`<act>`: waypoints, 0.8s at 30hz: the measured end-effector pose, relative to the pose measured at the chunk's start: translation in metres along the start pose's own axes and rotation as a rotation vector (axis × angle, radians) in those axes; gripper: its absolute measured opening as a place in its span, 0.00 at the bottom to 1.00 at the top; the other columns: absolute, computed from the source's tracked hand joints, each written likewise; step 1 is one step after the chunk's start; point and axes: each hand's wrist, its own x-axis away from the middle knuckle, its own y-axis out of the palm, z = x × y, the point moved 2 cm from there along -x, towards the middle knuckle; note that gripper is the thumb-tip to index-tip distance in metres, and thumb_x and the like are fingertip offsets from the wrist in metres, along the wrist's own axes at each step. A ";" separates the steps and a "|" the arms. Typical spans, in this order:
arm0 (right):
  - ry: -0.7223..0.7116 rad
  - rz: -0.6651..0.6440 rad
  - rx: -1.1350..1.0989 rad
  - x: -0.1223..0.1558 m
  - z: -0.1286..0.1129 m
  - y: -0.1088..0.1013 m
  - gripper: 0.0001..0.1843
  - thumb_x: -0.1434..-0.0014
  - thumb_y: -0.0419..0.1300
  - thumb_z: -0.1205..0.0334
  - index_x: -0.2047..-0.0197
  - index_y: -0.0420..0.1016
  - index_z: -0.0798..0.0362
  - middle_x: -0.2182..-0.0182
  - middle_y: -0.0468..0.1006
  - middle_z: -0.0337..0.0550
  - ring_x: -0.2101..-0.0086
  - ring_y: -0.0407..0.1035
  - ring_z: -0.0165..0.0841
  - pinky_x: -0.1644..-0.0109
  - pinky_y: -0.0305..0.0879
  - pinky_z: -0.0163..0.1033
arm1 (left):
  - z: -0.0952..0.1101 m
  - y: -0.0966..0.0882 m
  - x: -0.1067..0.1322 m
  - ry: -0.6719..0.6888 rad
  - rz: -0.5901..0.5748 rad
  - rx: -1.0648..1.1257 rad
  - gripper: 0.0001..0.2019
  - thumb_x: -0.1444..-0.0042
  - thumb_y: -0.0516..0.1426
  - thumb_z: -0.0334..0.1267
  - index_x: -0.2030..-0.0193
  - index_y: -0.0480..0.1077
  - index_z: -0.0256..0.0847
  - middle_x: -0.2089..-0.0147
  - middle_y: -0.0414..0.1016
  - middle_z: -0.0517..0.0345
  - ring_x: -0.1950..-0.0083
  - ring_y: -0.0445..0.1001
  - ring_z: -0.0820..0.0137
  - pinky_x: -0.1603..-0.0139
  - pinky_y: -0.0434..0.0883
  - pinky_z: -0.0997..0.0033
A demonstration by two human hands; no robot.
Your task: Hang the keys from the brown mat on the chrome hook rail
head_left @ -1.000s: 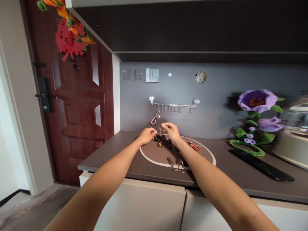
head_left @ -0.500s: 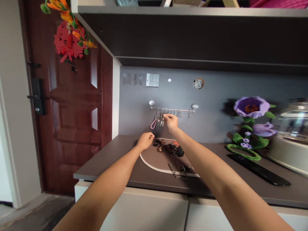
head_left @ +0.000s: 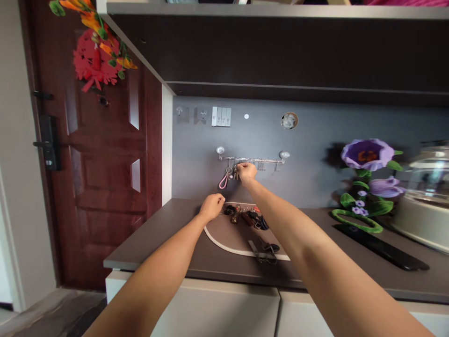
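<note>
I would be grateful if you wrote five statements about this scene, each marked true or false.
1. A pink looped strap hangs from the silver metal hook rail. True.
2. The bare right hand is at that rail, beside small metal keys. True.
3. Both hands are at the rail. False: the bare left hand is lower, near the light-rimmed brown mat.
4. The red cut-out decoration is on the dark red panelled door. True.
5. The standing flower is yellow. False: the fuzzy flower ornament has purple petals and green leaves.
</note>
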 end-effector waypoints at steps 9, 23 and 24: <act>-0.068 -0.051 -0.024 0.000 0.013 0.007 0.08 0.55 0.56 0.63 0.71 0.74 0.56 0.77 0.75 0.41 0.74 0.68 0.27 0.65 0.65 0.33 | -0.002 -0.002 0.000 -0.001 -0.011 -0.022 0.12 0.46 0.48 0.35 0.69 0.72 0.38 0.70 0.75 0.55 0.69 0.69 0.72 0.67 0.61 0.75; 0.057 -0.229 -0.088 0.023 0.011 -0.010 0.08 0.55 0.56 0.70 0.67 0.71 0.58 0.75 0.73 0.40 0.76 0.65 0.24 0.67 0.64 0.33 | -0.007 -0.005 0.002 -0.020 -0.014 0.054 0.10 0.47 0.50 0.35 0.69 0.72 0.37 0.72 0.73 0.57 0.72 0.69 0.74 0.68 0.62 0.76; 0.085 -0.248 -0.095 0.027 0.008 -0.013 0.08 0.55 0.56 0.71 0.68 0.71 0.58 0.76 0.73 0.40 0.77 0.65 0.24 0.69 0.64 0.33 | -0.007 -0.005 0.002 -0.020 -0.019 0.062 0.10 0.47 0.50 0.35 0.68 0.72 0.37 0.72 0.73 0.57 0.72 0.69 0.74 0.68 0.62 0.76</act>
